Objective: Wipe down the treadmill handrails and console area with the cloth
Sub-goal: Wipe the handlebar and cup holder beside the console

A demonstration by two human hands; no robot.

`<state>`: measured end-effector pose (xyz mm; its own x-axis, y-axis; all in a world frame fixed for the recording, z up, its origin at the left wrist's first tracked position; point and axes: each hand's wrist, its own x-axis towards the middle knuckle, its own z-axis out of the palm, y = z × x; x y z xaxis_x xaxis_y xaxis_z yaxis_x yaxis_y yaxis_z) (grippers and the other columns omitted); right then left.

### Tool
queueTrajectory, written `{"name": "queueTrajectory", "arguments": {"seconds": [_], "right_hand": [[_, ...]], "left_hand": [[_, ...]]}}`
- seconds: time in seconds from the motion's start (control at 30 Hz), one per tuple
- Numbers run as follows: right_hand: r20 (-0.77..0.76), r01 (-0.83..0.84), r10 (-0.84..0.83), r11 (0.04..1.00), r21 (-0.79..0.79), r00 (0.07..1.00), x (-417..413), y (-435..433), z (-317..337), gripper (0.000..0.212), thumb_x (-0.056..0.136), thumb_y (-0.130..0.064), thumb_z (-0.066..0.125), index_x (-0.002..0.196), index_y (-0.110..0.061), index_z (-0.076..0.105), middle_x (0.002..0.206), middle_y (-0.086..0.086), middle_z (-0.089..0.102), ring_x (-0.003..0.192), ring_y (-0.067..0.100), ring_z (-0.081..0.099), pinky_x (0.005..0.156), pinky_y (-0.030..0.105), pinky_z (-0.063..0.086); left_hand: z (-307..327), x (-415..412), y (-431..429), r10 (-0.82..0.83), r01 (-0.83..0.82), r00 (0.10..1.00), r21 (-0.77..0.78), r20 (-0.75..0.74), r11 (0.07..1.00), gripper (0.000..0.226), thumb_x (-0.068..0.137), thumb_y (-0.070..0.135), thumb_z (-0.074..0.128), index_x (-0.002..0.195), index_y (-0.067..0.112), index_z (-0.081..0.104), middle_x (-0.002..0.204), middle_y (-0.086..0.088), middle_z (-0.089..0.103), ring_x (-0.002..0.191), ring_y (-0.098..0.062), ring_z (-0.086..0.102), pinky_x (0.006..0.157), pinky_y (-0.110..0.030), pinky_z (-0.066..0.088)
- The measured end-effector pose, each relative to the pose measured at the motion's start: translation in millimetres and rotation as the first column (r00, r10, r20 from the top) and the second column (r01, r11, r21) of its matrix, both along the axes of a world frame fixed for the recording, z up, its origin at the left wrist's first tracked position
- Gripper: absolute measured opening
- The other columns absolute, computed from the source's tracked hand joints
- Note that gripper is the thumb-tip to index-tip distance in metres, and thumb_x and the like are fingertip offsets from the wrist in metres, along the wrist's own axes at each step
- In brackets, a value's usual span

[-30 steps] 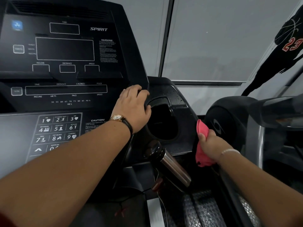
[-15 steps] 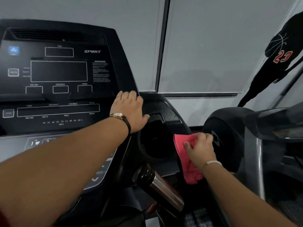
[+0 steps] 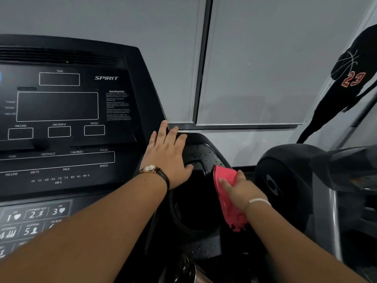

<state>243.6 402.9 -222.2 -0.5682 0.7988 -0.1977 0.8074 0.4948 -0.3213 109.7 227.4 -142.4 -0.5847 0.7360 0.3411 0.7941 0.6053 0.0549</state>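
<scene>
Left grip: my left hand (image 3: pixel 167 158) lies flat and open on the right edge of the console (image 3: pixel 67 123), fingers spread, palm down, holding nothing. The fingertips reach over the edge toward the side tray; the thumb points toward the cup-holder recess.

Left wrist: a watch (image 3: pixel 150 169) with a gold-toned case and dark strap.

Right grip: my right hand (image 3: pixel 239 187) is closed around the pink cloth (image 3: pixel 227 198), fingers folded over its upper part.

Cloth: bunched in my right grip and pressed against the right rim of the cup holder (image 3: pixel 195 205); its lower end hangs loose below my hand.

Right wrist: a thin pale bracelet (image 3: pixel 259 201).

Side tray: the black moulded surface (image 3: pixel 202 153) above the cup holder carries many small droplets or specks; I cannot tell which.

Console: black panel, display windows dark, brand lettering "SPIRIT", a warning label beside it, and a grey numbered keypad (image 3: pixel 34 219) at lower left, partly behind my left forearm.

Below the tray: a dark-capped metal cylinder (image 3: pixel 191 272) at the bottom edge, mostly cut off.

Right side: a neighbouring machine with a rounded black housing (image 3: pixel 285 180).

Wall: grey panels with a black basketball-player silhouette (image 3: pixel 346 84) numbered 23.
</scene>
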Motion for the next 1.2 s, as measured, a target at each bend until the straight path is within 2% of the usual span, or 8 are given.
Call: {"name": "queueTrajectory", "arguments": {"seconds": [0.13, 0.23, 0.4, 0.47, 0.7, 0.8, 0.97, 1.2], "right_hand": [[0.141, -0.375, 0.348, 0.874, 0.309, 0.927, 10.8, -31.0, -4.5, 0.091, 0.081, -0.075, 0.014, 0.15, -0.019, -0.004, 0.158, 0.012, -0.002, 0.143, 0.038, 0.006, 0.116, 0.048, 0.006], [0.059, -0.461, 0.463, 0.848, 0.263, 0.884, 33.1, -17.5, -12.7, 0.103, 0.072, -0.082, -0.004, 0.15, -0.014, -0.002, 0.157, 0.01, -0.009, 0.145, 0.03, -0.003, 0.119, 0.042, 0.003], [0.072, -0.114, 0.11, 0.992, 0.053, 0.991, -3.4, 16.0, 7.4, 0.088, 0.074, -0.08, 0.031, 0.136, -0.02, 0.042, 0.137, 0.005, 0.05, 0.129, 0.031, 0.041, 0.108, 0.052, 0.02], [-0.021, -0.114, 0.112, 0.991, -0.069, 0.993, -20.9, 23.1, 12.1, 0.089, 0.058, -0.086, 0.047, 0.116, -0.019, 0.059, 0.113, 0.007, 0.064, 0.104, 0.027, 0.058, 0.094, 0.039, 0.04], [-0.266, -0.207, 0.133, 0.939, -0.275, 0.955, -26.3, 36.9, 9.5, 0.127, 0.016, -0.079, 0.076, 0.128, -0.027, 0.047, 0.114, -0.004, 0.062, 0.104, 0.017, 0.06, 0.099, 0.036, 0.045], [-0.188, -0.162, 0.135, 0.977, -0.139, 0.973, -25.0, 18.7, 13.6, 0.125, 0.035, -0.092, 0.055, 0.136, -0.022, 0.035, 0.126, 0.007, 0.056, 0.111, 0.025, 0.056, 0.1, 0.04, 0.044], [0.082, -0.437, 0.43, 0.876, 0.202, 0.899, 21.6, -31.6, 5.3, 0.114, 0.056, -0.092, -0.009, 0.149, -0.028, -0.004, 0.158, 0.011, -0.005, 0.144, 0.032, 0.006, 0.114, 0.053, 0.018], [0.036, -0.049, 0.043, 0.985, 0.165, 0.998, -29.4, -13.9, 6.5, 0.087, 0.086, -0.065, 0.029, 0.149, -0.012, 0.0, 0.15, 0.021, 0.024, 0.132, 0.039, 0.034, 0.107, 0.057, 0.025]], "left_hand": [[0.1, -0.3, -0.1, -0.014, 0.014, 1.0, 0.023, 0.013, 1.0, 0.078, 0.082, 0.056, 0.047, 0.146, 0.023, 0.017, 0.156, 0.0, 0.008, 0.142, -0.024, -0.018, 0.116, -0.042, -0.006], [-1.4, -1.9, 0.7, -0.019, 0.018, 1.0, 0.036, 0.02, 0.999, 0.077, 0.083, 0.056, 0.047, 0.146, 0.023, 0.017, 0.156, 0.001, 0.008, 0.142, -0.023, -0.019, 0.115, -0.041, -0.007], [-1.2, -2.4, 1.5, -0.012, 0.011, 1.0, 0.027, 0.013, 1.0, 0.077, 0.081, 0.056, 0.048, 0.145, 0.024, 0.018, 0.155, 0.001, 0.01, 0.142, -0.024, -0.019, 0.115, -0.042, -0.007], [-1.7, -2.0, 1.8, -0.006, 0.006, 1.0, 0.024, 0.007, 1.0, 0.077, 0.081, 0.056, 0.049, 0.145, 0.025, 0.019, 0.155, 0.001, 0.011, 0.142, -0.024, -0.018, 0.115, -0.042, -0.006], [-0.7, -1.4, 2.1, 0.007, -0.007, 1.0, 0.019, -0.004, 1.0, 0.079, 0.079, 0.056, 0.051, 0.144, 0.025, 0.021, 0.154, 0.0, 0.013, 0.143, -0.025, -0.017, 0.115, -0.043, -0.005], [-0.6, -1.0, 1.7, 0.01, -0.01, 1.0, 0.017, -0.004, 1.0, 0.079, 0.078, 0.057, 0.051, 0.144, 0.025, 0.021, 0.154, 0.0, 0.014, 0.143, -0.025, -0.016, 0.115, -0.042, -0.005], [-0.9, -1.7, 1.4, -0.003, 0.003, 1.0, 0.041, 0.005, 0.999, 0.078, 0.08, 0.057, 0.05, 0.145, 0.025, 0.019, 0.153, 0.001, 0.015, 0.143, -0.024, -0.015, 0.117, -0.043, -0.004], [-1.1, -1.3, 1.7, 0.0, 0.0, 1.0, 0.056, 0.01, 0.998, 0.08, 0.081, 0.054, 0.051, 0.146, 0.025, 0.014, 0.154, 0.001, 0.014, 0.143, -0.023, -0.015, 0.117, -0.042, -0.005]]}}
